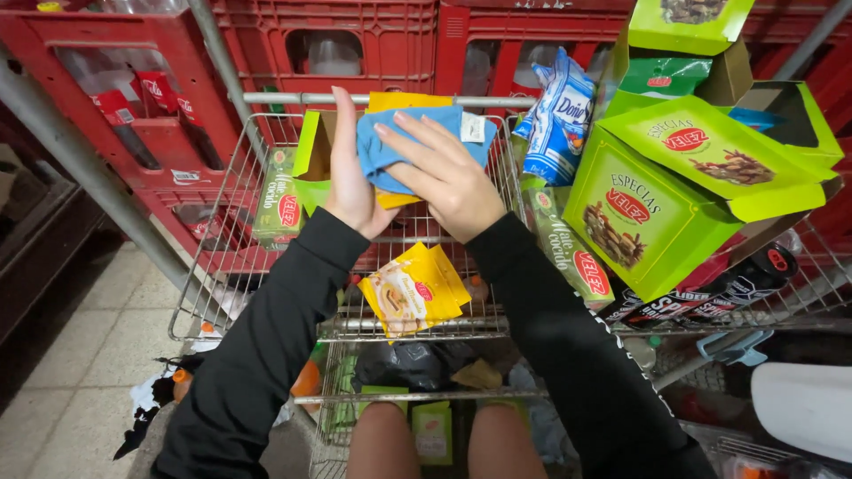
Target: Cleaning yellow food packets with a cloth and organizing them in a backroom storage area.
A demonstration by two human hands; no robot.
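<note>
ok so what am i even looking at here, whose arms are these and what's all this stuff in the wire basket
This is one picture from a camera worn on a person's head, looking down, so the two black-sleeved arms are the wearer's own. The left hand holds a yellow packet from behind, while the right hand presses a blue cloth against its front. Below them is a wire basket with small yellow sachets lying on its mesh and narrow green boxes at its sides. To the right stand larger green cartons and a blue and white bag. Red crates are stacked behind.
</note>
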